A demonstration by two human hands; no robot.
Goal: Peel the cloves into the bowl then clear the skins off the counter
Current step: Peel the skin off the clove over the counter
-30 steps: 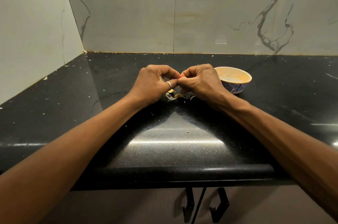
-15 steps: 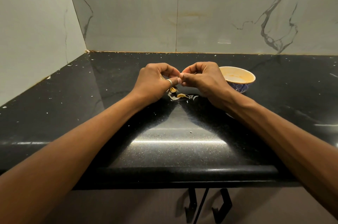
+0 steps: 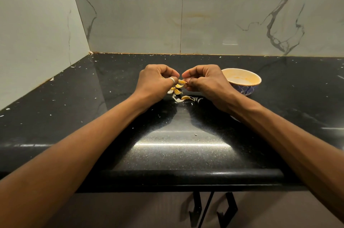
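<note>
Hands have drawn slightly apart. Left hand (image 3: pixel 157 83) and right hand (image 3: pixel 206 82), fingers curled, pinch one clove (image 3: pixel 183 82) between them above skins (image 3: pixel 177 95) on the counter (image 3: pixel 93 116). The bowl (image 3: pixel 242 88) waits nearby. Peeling seems unfinished, and clearing has not begun.

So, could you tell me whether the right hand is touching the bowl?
Cannot tell. In the head view the right hand covers the left rim of the bowl, so any gap or contact there is hidden.

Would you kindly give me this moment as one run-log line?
step: peeling | left hand: pinches clove | right hand: pinches clove | skins: on counter below hands | bowl: beside right hand
</note>
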